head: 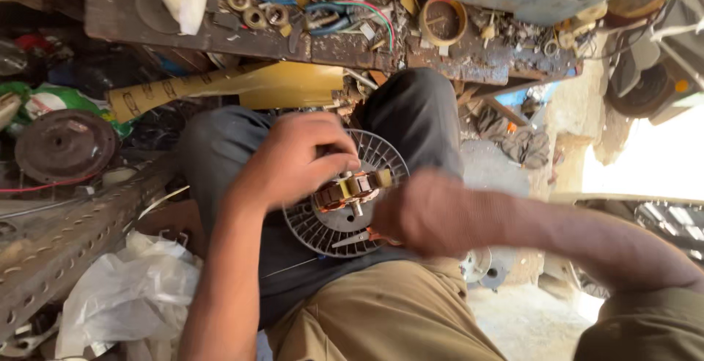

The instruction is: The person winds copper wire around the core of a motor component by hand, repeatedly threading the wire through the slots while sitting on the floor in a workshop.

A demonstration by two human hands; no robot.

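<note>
Two hands grip a small motor [350, 191] on his lap: left hand [293, 159] clasping it, right hand [424, 214] blurred; white plastic bag [125, 288] beside.

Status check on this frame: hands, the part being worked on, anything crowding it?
Left hand gripping small motor on round grille. Right hand blurred, at grille's edge; grip unclear. Grille rests on lap; cluttered workbench beyond.

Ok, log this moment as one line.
left hand: grips motor core | right hand: at grille disc, blurred | on lap
</note>
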